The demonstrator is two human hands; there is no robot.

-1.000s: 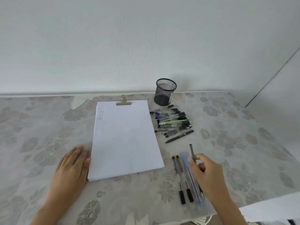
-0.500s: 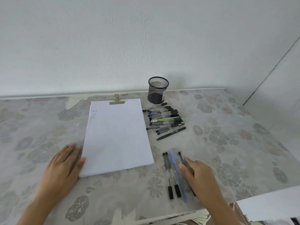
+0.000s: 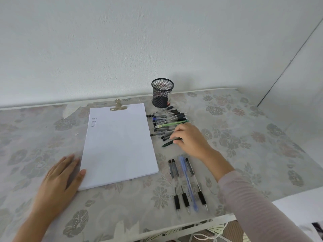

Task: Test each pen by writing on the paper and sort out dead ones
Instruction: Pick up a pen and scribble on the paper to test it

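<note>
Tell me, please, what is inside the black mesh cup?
Nothing rises above the rim of the mesh cup. A faint reddish-white shape shows through the mesh on its right; inside or behind, I cannot tell. The dark mesh hides the bottom.

Right hand (image 3: pixel 191 139) at the pen pile (image 3: pixel 167 122), left hand (image 3: pixel 57 179) steadying the paper (image 3: pixel 120 147).
On the floral bench (image 3: pixel 244 137), the right fingers (image 3: pixel 174 132) curl over the back end of a dark green pen (image 3: pixel 167 144) at the pile's near edge. The left hand lies flat, its thumb touching the clipped paper. Four pens (image 3: pixel 187 184) lie side by side nearer the person, and a mesh cup (image 3: pixel 162 93) stands behind the pile.
</note>
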